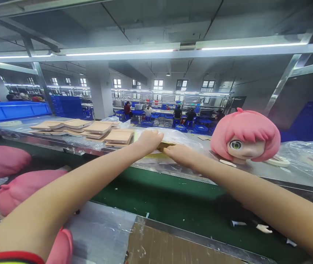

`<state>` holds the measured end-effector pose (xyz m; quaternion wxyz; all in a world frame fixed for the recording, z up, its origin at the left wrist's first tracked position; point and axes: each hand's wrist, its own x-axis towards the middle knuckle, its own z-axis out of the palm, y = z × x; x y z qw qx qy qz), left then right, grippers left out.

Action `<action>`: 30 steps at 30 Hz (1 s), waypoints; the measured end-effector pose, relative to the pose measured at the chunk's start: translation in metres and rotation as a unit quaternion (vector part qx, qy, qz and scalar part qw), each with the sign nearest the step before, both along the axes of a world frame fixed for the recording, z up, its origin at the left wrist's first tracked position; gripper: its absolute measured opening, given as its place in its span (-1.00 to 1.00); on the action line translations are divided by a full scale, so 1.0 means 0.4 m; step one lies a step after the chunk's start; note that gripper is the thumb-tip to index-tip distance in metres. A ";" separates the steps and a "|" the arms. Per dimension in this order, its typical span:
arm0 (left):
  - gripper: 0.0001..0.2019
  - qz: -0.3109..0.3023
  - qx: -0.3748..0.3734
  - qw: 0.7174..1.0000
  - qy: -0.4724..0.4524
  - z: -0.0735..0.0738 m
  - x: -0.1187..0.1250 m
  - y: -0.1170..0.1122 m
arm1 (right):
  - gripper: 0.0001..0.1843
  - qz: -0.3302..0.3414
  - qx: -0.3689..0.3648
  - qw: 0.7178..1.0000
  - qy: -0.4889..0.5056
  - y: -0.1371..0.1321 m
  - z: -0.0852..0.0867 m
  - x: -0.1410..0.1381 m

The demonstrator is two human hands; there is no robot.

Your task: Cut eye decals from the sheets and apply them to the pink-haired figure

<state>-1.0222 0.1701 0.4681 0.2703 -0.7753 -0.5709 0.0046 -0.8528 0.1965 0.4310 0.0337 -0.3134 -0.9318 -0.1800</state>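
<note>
Both my arms reach across a green conveyor belt [167, 198] to a plastic-covered shelf [71, 143]. My left hand [148, 141] curls its fingers over a flat tan piece [167, 145] lying on the shelf. My right hand [182, 154] grips the same piece from the near side, fingers closed on its edge. Stacks of similar tan pieces [118, 136] lie just left of my left hand. A doll head with pink hair [244, 137] stands on the shelf to the right of my right hand.
Pink doll hair parts [13, 190] lie at the lower left. A blue bin [13, 110] sits at the far left on the shelf. Crumpled clear plastic [307, 154] covers the shelf's right end. People sit at distant benches [173, 113] among blue crates.
</note>
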 end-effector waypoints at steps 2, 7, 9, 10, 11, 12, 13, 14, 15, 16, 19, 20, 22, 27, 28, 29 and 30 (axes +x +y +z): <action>-0.66 0.000 -0.009 1.000 0.007 -0.001 0.004 -0.001 | -0.59 0.000 0.010 0.999 -0.031 -0.035 0.004 0.003; -0.66 -0.001 -0.031 0.999 0.030 -0.008 0.007 -0.005 | -0.68 0.009 0.030 0.998 -0.060 -0.140 0.024 0.030; -0.66 -0.004 -0.043 0.998 0.040 -0.011 0.004 -0.006 | -0.70 0.008 0.029 0.998 -0.063 -0.169 0.033 0.052; -0.66 -0.007 -0.051 0.998 0.045 -0.013 0.002 -0.007 | -0.70 0.005 0.028 0.998 -0.061 -0.178 0.037 0.066; -0.66 -0.008 -0.058 0.997 0.048 -0.015 0.000 -0.007 | -0.68 0.000 0.030 0.998 -0.057 -0.184 0.040 0.083; -0.65 -0.010 -0.065 0.997 0.050 -0.017 -0.001 -0.008 | -0.65 -0.005 0.033 0.998 -0.051 -0.188 0.042 0.101; -0.65 -0.010 -0.071 0.996 0.051 -0.019 -0.002 -0.008 | -0.60 -0.010 0.039 0.998 -0.043 -0.190 0.044 0.119; -0.65 -0.010 -0.078 0.996 0.051 -0.021 -0.003 -0.009 | -0.56 -0.013 0.046 0.998 -0.036 -0.191 0.044 0.137; -0.66 -0.010 -0.084 0.995 0.050 -0.023 -0.002 -0.009 | -0.54 -0.012 0.053 0.998 -0.030 -0.192 0.045 0.154; -0.66 -0.011 -0.089 0.995 0.048 -0.025 -0.002 -0.010 | -0.53 -0.007 0.062 0.998 -0.027 -0.195 0.044 0.168; -0.65 -0.019 -0.102 0.994 0.046 -0.028 0.000 -0.014 | -0.59 0.014 0.099 0.995 -0.026 -0.212 0.044 0.184; -0.65 -0.023 -0.105 0.993 0.046 -0.029 -0.001 -0.015 | -0.61 0.021 0.115 0.993 -0.026 -0.223 0.043 0.180; -0.64 -0.027 -0.107 0.993 0.049 -0.030 -0.006 -0.015 | -0.64 0.038 0.152 0.987 -0.022 -0.251 0.041 0.163; -0.64 -0.031 -0.100 0.993 0.059 -0.039 -0.018 -0.008 | -0.62 0.122 0.239 0.963 -0.009 -0.385 0.011 0.119; -0.64 -0.033 -0.098 0.993 0.060 -0.042 -0.019 -0.007 | -0.63 0.145 0.267 0.953 0.008 -0.423 0.003 0.119; -0.64 -0.036 -0.096 0.993 0.061 -0.045 -0.019 -0.006 | -0.65 0.172 0.310 0.934 0.037 -0.462 -0.005 0.124; -0.65 -0.039 -0.094 0.993 0.060 -0.048 -0.020 -0.005 | -0.65 0.183 0.344 0.919 0.059 -0.503 -0.013 0.133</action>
